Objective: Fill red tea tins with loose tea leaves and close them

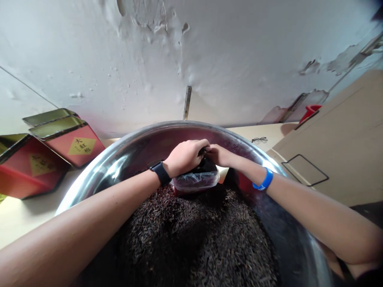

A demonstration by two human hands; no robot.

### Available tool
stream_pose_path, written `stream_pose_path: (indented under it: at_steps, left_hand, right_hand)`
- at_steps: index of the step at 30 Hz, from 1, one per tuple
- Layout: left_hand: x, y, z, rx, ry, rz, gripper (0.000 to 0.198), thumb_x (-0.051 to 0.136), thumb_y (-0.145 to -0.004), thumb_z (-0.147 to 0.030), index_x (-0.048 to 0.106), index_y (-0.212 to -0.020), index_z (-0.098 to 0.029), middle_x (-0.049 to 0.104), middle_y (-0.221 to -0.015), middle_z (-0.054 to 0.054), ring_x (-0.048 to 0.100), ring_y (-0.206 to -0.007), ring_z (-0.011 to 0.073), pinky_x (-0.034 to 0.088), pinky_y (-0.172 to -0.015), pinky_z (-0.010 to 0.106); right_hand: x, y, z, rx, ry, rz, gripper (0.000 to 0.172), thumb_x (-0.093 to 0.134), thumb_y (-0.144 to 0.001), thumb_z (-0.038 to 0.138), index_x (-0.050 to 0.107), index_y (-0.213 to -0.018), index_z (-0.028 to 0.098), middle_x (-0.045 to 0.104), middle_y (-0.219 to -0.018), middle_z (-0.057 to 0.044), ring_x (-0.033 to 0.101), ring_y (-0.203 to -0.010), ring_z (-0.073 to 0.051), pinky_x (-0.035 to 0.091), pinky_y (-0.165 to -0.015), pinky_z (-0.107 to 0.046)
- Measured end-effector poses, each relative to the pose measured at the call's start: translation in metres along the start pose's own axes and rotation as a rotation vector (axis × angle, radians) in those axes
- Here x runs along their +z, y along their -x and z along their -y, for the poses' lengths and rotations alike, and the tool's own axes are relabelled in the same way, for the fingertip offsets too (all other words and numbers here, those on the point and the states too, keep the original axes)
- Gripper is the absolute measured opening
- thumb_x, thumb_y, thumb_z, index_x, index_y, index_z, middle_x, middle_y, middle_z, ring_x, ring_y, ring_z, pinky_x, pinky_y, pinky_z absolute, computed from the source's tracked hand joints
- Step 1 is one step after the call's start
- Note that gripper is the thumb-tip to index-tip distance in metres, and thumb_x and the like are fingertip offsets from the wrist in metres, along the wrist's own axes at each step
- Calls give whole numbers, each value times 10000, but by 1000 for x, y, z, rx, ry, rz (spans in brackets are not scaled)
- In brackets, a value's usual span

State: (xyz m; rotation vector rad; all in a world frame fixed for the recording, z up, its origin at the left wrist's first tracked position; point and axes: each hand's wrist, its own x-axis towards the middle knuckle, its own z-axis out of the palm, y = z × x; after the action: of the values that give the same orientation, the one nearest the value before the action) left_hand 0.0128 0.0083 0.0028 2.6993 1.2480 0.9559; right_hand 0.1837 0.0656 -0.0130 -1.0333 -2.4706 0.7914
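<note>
- Black-banded left hand (187,157) and right hand (220,154) meet, fingers bunched narrow; what they grip, I cannot tell.
- Just below, clear plastic (196,181) edges a red container (181,194).
- It rests on dark dried leaves (224,239) in a metal basin (191,123).
- Outside: red tins (80,143) left, eyeglasses (259,140) right.

Room above — basin rim (191,123) ahead

Glossy, smooth metal is noted in the basin (113,165), thin, shiny, crinkled plastic in the clear bag (196,181), dry roughness in the dark leafy bits (233,239), blistered, flaking paint on the wall (119,87), and matt, cardboard-like board in the brown panel (344,131).
</note>
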Motion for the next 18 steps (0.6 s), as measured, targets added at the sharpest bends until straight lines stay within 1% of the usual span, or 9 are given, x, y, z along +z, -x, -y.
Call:
stream_pose_path:
  at_steps: [2, 4, 5, 7, 9, 11, 14, 16, 18]
  left_hand:
    - [0, 0, 1, 14, 20, -7, 197, 500, -803, -136, 591, -971, -185, 666, -871, 41, 592, -750, 162, 401, -626, 251]
    - [-1, 0, 0, -8, -5, -7, 151, 523, -824, -205, 608, -948, -189, 669, -836, 40, 593, -722, 163, 392, -604, 252]
    - [-1, 0, -1, -25, -33, -2, 132, 527, -837, -252, 619, -904, -187, 665, -793, 40, 588, -684, 162, 379, -580, 253]
    - [-1, -1, -2, -50, -95, 13, 218, 492, -871, -335, 623, -795, -179, 648, -707, 43, 565, -603, 155, 346, -538, 256]
    - [-1, -1, -4, -64, -137, 14, 317, 425, -907, -359, 608, -732, -170, 631, -663, 49, 550, -567, 149, 325, -522, 260]
    - [0, -1, -4, -75, -148, 5, 295, 397, -918, -319, 601, -766, -169, 633, -676, 50, 553, -573, 148, 315, -516, 258]
    - [1, 0, -3, -74, -110, 0, 159, 426, -883, -209, 580, -914, -183, 656, -764, 39, 575, -629, 153, 334, -526, 250]
    - [1, 0, -1, -50, -52, 5, 190, 447, -849, -140, 557, -995, -190, 664, -843, 33, 592, -699, 152, 377, -570, 246]
    - [1, 0, 0, -13, 6, 7, 222, 458, -837, -112, 550, -1023, -192, 663, -904, 33, 599, -770, 150, 412, -629, 246]
  right_hand:
    - [0, 0, 1, 6, 10, -3, 269, 456, -764, 352, 498, -596, 146, 573, -652, -39, 463, -646, -152, 375, -592, -274]
    - [0, -1, 2, -2, 15, 2, 269, 477, -754, 356, 496, -589, 144, 582, -662, -44, 471, -661, -159, 375, -597, -276]
    - [-1, -1, 3, -10, 15, 7, 264, 478, -755, 353, 506, -600, 141, 594, -685, -48, 479, -675, -162, 379, -609, -278]
    - [-1, 0, 4, -16, 9, 18, 263, 451, -776, 348, 532, -642, 136, 613, -740, -58, 491, -699, -165, 388, -627, -280]
    - [-1, 0, 5, -4, 0, 23, 277, 422, -796, 352, 549, -682, 133, 616, -758, -61, 493, -696, -162, 392, -619, -276]
    - [-1, 1, 5, 13, -4, 23, 284, 427, -796, 363, 553, -690, 131, 608, -735, -57, 487, -678, -157, 391, -607, -272]
    - [1, 1, 3, 36, 3, 7, 289, 452, -784, 367, 559, -665, 127, 596, -702, -50, 481, -662, -152, 387, -601, -271]
    - [1, 1, 2, 51, 12, -5, 273, 460, -779, 343, 573, -661, 124, 603, -698, -48, 481, -659, -151, 386, -594, -268]
    - [1, 0, 2, 60, 21, -11, 236, 467, -769, 297, 589, -670, 121, 618, -708, -47, 488, -663, -151, 390, -592, -265]
